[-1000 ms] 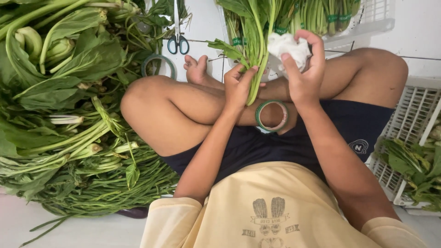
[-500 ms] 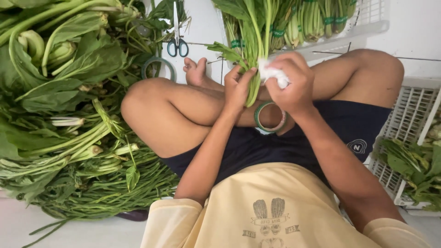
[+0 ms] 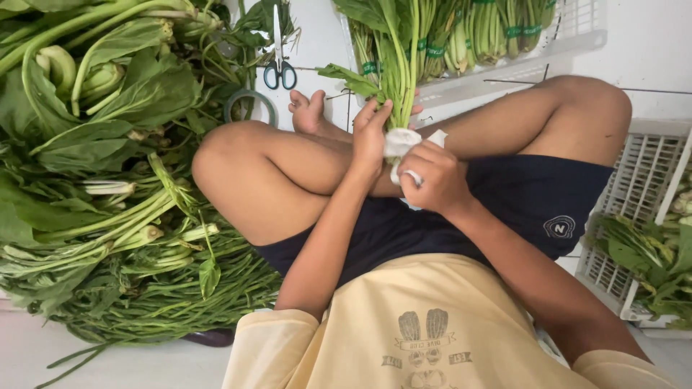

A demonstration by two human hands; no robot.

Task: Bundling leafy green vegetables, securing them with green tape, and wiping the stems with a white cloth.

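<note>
We are gripping a bunch of leafy greens (image 3: 395,68) by its stems with our left hand (image 3: 371,133), while our right hand (image 3: 432,180), touching it, is closing on a white strip (image 3: 401,142) wrapped at the stem base. At 12 o'clock, banded bunches are filling a white tray (image 3: 577,39). At 9 o'clock, a loose heap of greens (image 3: 94,202) is waiting, so we judge much is left. Scissors (image 3: 278,61) are lying at 11 o'clock.

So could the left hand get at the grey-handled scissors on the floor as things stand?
Probably not right away: the left hand is gripping a bunch of leafy green stems, and the grey-handled scissors lie beyond the raised knee.
</note>
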